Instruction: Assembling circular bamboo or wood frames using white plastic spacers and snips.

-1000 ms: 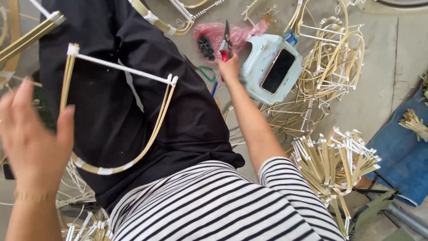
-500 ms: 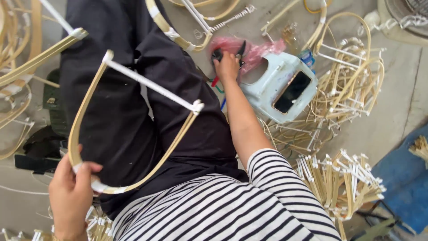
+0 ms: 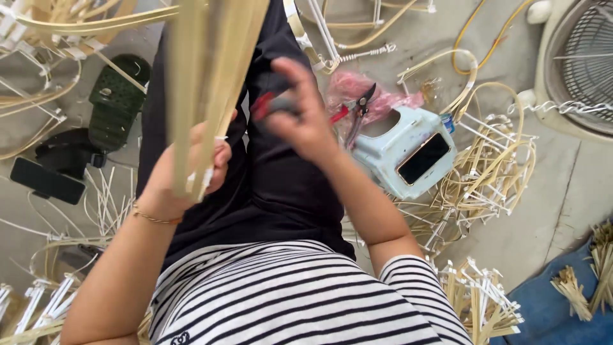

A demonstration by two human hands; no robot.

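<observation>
Your left hand [image 3: 191, 163] gripped the bamboo frame [image 3: 204, 83] upright, close to your face for work. Your right hand [image 3: 300, 115] closed its fingers round red-handled pliers [image 3: 271, 102], blurred.

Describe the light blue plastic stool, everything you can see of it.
The light blue plastic stool stands on the concrete floor to the person's right, seen from above. Its rounded rectangular seat has a hand slot near one end. A dark phone lies flat on the seat. Red-handled cutters and a pink plastic bag lie against its far edge, and loose pale cane strips crowd its right side.
</observation>
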